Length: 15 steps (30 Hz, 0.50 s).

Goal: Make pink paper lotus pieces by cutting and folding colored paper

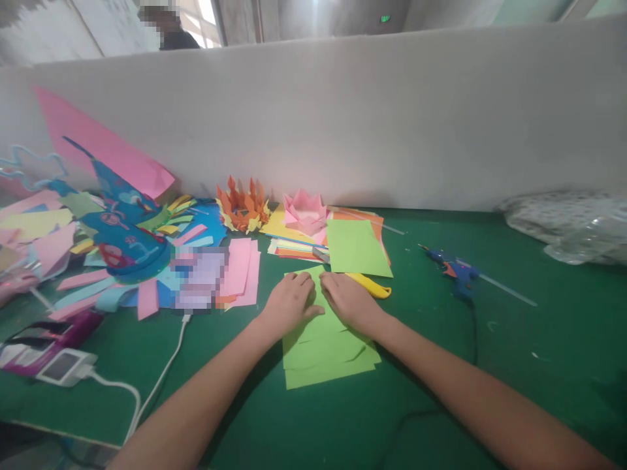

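Observation:
Several light green paper sheets (328, 365) lie in a loose stack on the green table in front of me, with slits or creases across the lower part. My left hand (292, 301) rests on the upper left of the sheets, its fingers curled over the paper and the thumb pointing inward. Close beside it, my right hand (349, 299) has its fingers bent down on the upper right of the paper. Partly behind the right hand lies a yellow-handled tool (369, 285), its other end hidden. Another light green sheet (359, 248) sits just beyond.
A blue glue gun (458, 273) with a clear stick and cable lies right. Behind are an orange paper crown (243, 205) and pink folded paper flower (305, 212). At left stand a blue cone hat (127, 241), paper strips and a white cable (169, 365). A white partition (392, 117) closes the back.

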Available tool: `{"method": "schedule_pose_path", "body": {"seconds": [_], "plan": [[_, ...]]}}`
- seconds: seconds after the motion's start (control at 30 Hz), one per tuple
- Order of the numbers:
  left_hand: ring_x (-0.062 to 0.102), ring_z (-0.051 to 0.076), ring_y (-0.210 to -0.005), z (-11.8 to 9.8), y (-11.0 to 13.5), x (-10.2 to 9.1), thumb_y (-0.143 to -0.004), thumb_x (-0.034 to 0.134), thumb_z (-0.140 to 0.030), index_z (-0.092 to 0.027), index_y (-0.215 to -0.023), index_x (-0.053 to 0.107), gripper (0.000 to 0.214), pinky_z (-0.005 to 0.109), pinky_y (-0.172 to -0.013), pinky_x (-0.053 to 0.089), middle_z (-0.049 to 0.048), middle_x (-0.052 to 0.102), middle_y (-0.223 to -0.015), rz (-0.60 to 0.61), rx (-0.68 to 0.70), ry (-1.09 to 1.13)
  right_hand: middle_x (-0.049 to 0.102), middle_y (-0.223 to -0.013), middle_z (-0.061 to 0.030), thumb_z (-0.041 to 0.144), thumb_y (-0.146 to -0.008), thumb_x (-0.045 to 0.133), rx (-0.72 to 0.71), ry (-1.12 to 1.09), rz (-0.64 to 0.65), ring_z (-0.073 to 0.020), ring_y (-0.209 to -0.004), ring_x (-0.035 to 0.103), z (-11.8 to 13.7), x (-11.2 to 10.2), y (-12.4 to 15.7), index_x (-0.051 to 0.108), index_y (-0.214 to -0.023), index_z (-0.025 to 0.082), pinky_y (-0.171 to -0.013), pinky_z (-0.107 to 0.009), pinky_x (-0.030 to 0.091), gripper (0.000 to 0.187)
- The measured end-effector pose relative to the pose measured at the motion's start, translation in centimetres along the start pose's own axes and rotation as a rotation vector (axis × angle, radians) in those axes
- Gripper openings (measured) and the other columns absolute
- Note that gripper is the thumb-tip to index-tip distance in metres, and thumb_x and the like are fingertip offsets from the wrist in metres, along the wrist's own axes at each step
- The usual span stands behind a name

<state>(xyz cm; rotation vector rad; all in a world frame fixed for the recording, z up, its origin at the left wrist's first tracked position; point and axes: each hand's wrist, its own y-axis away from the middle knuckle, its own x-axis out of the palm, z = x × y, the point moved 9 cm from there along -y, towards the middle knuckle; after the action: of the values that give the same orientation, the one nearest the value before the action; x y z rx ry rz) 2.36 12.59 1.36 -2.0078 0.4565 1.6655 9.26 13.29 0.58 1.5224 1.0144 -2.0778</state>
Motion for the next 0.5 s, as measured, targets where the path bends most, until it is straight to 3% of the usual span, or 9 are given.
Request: {"method": "schedule_pose_path", "body": {"seconds": [0.2, 0.4, 0.5], "plan": [[0.053, 0.024, -0.101, -0.9, 0.0, 0.6, -0.086, 0.051, -0.05, -0.015, -0.108, 0.05, 0.041, 0.038, -0.088, 0.036, 0.0116, 0.054, -0.124, 0.021, 0.08, -0.096, 0.058, -0.116, -0.0212, 0.015, -0.092, 0.035, -0.017, 0.047, -0.005, -0.0277, -0.107, 0.052, -0.4, 0.2, -0.2, 0.054, -0.101, 0.01, -0.089, -0.043, 0.041, 0.022], [0.049, 0.027, -0.101, -0.3, 0.3, 0.8, -0.081, 0.052, -0.057, -0.015, -0.109, 0.051, 0.049, 0.039, -0.086, 0.038, 0.0104, 0.046, -0.137, 0.031, -0.005, -0.084, 0.057, -0.119, -0.0207, 0.017, -0.09, 0.04, 0.014, 0.098, 0.005, -0.0288, -0.1, 0.05, -0.7, -0.2, -0.2, 0.056, -0.101, 0.01, -0.083, -0.045, 0.039, 0.021], [0.048, 0.028, -0.101, -0.5, 0.4, 0.9, -0.079, 0.054, -0.058, -0.015, -0.111, 0.051, 0.054, 0.039, -0.086, 0.038, 0.0106, 0.045, -0.138, 0.045, -0.022, -0.095, 0.062, -0.105, -0.0172, 0.017, -0.089, 0.043, 0.003, 0.102, 0.008, -0.0256, -0.09, 0.05, -0.5, -0.8, -0.2, 0.057, -0.098, 0.011, -0.078, -0.04, 0.038, 0.018]]}}
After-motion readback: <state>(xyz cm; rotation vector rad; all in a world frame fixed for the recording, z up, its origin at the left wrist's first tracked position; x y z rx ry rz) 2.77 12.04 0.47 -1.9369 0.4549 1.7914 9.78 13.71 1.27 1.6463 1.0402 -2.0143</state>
